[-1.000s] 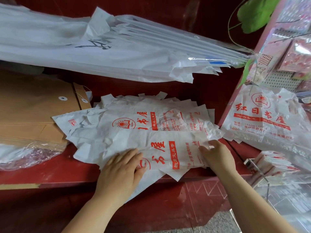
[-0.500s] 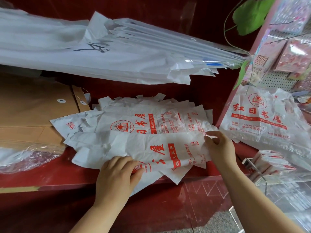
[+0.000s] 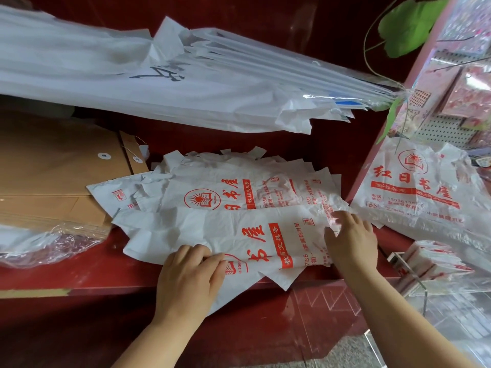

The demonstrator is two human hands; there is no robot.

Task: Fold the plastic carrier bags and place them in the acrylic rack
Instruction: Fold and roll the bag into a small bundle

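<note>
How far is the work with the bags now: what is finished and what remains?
Done: folded white bags already sit in the clear acrylic rack. In hand: the left hand grips and the right hand touches the top white plastic carrier bag with red print, partly folded lengthwise. Left: finishing and racking it, then the pile of flat bags underneath.

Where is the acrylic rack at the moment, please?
In the head view the acrylic rack sits at the lower right, just right of the right hand resting on the top carrier bag, holding folded bags beneath the hanging printed bag.
</note>
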